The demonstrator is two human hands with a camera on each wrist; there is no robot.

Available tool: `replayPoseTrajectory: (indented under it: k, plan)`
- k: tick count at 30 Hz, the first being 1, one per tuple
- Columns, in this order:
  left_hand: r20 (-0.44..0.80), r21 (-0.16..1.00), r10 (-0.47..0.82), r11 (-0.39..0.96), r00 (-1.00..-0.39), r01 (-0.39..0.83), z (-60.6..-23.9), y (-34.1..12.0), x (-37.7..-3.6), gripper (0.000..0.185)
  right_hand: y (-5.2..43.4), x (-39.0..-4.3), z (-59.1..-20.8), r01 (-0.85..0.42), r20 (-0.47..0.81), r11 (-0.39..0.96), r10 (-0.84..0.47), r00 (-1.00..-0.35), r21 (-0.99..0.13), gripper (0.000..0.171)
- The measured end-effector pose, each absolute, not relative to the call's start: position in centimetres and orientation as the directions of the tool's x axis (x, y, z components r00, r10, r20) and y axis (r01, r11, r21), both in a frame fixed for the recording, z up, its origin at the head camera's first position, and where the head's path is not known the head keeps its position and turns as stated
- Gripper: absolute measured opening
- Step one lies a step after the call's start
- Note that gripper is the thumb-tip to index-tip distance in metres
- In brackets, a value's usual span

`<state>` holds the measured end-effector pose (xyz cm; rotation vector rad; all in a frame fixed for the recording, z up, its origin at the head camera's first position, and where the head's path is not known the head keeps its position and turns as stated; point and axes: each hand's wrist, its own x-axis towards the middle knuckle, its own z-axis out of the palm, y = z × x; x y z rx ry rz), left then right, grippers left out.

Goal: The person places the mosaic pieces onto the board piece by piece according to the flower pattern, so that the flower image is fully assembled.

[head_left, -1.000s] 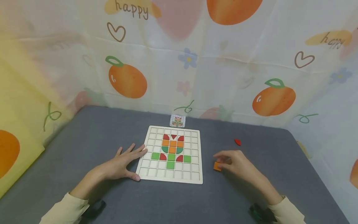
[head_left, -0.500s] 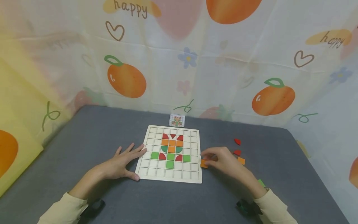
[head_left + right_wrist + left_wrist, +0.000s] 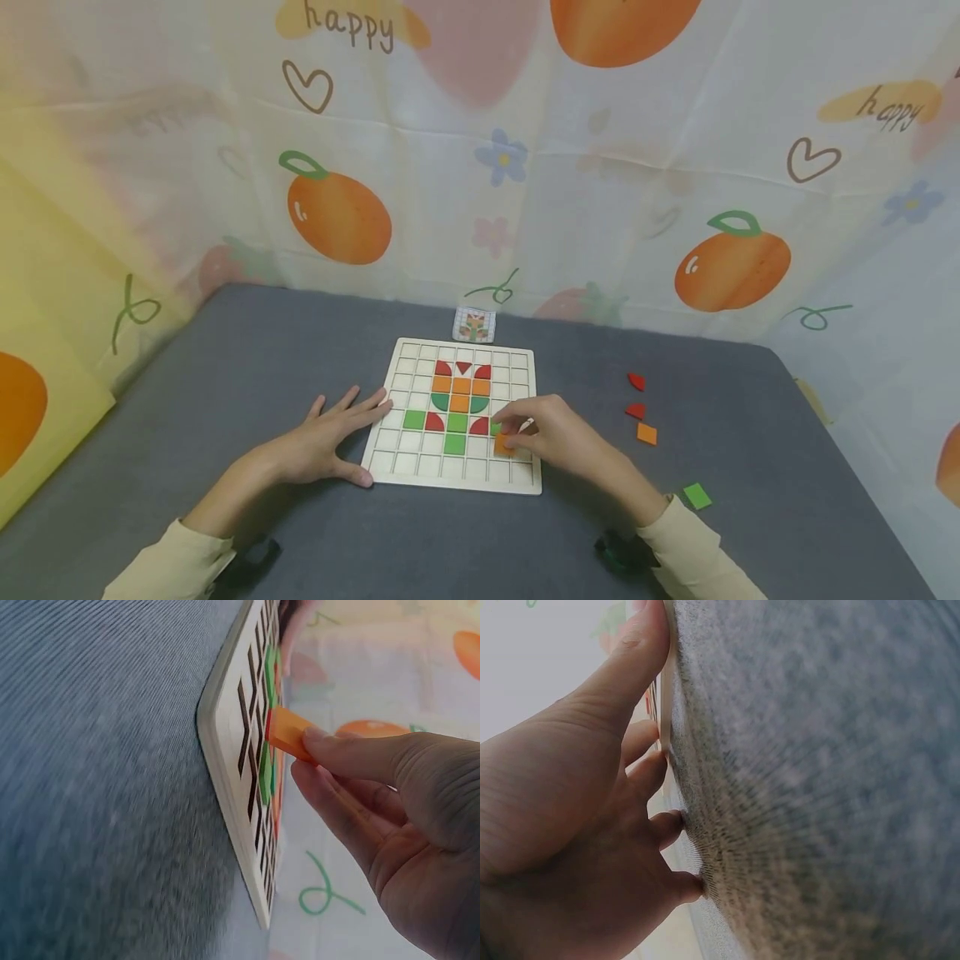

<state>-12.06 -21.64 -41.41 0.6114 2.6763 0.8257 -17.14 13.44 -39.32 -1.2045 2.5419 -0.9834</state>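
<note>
A white wooden grid board [image 3: 408,462] lies on the grey table, with red, orange and green tiles set in a flower pattern [image 3: 460,402]. My right hand [image 3: 542,433] hovers over the board's lower right cells and pinches an orange square tile [image 3: 502,445] between thumb and fingers. In the right wrist view that orange tile [image 3: 287,734] hangs just above the board [image 3: 237,787]. My left hand [image 3: 330,437] lies flat on the table, fingers straight, fingertips and thumb [image 3: 634,656] against the board's left edge [image 3: 665,682].
Loose tiles lie right of the board: two red pieces [image 3: 636,381] [image 3: 636,410], an orange square [image 3: 647,433] and a green square [image 3: 697,496]. A small pattern card [image 3: 476,324] leans behind the board. Fruit-print cloth walls the table on all sides.
My right hand has carried the orange tile leftward from the table onto the board's lower right area, uncovering loose tiles on the right. The left hand has stayed put.
</note>
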Motion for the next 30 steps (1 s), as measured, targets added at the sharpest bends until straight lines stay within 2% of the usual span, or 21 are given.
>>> replayPoseTrajectory:
  k: [15,23,30]
  plan:
    - [-0.123,0.595,0.472,0.739,-0.873,0.315,-41.4,-21.7,-11.9,0.106,10.6,-17.4,-40.2,-0.649,0.145,0.419,-0.760,-0.633,-0.635,0.023]
    - [-0.121,0.606,0.468,0.734,-0.875,0.309,-41.5,-21.8,-11.9,0.106,9.6,-16.7,-40.1,-0.691,0.148,0.485,-0.752,-0.642,-0.537,0.021]
    - [-0.114,0.611,0.475,0.726,-0.873,0.316,-41.8,-21.9,-11.9,0.107,9.4,-16.8,-40.4,-0.681,0.139,0.510,-0.739,-0.660,-0.526,0.019]
